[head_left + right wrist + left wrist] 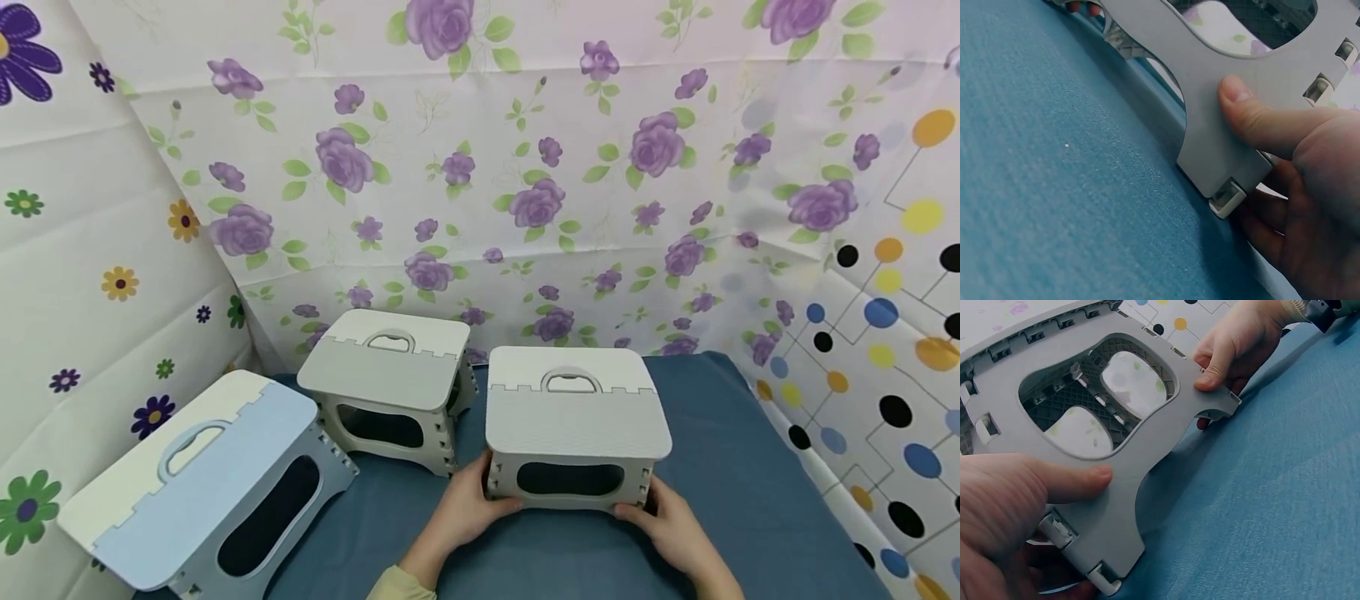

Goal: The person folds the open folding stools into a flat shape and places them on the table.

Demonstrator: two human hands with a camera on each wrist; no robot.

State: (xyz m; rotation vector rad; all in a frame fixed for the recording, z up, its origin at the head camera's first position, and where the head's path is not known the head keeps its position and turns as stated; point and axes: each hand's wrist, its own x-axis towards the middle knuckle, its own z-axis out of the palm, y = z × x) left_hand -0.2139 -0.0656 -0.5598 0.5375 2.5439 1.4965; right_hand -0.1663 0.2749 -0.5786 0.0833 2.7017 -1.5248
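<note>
A folding step stool [577,425] with a grey and white top and a carrying handle stands unfolded on the blue cloth. My left hand [465,508] grips its near left leg, thumb on the front panel. On the other side, my right hand [671,525] holds the near right leg the same way. The left wrist view shows the left thumb lying flat on the grey side panel [1154,444], with the other fingers behind the leg's edge. Up close in the right wrist view, the right thumb [1241,109] presses the panel and the fingers wrap behind the leg.
Left of the held stool stands a second grey and white stool [393,375]. A blue and white stool [225,467] sits angled at the near left. Blue cloth [720,483] covers the table. Patterned curtains [480,167] enclose the back and both sides.
</note>
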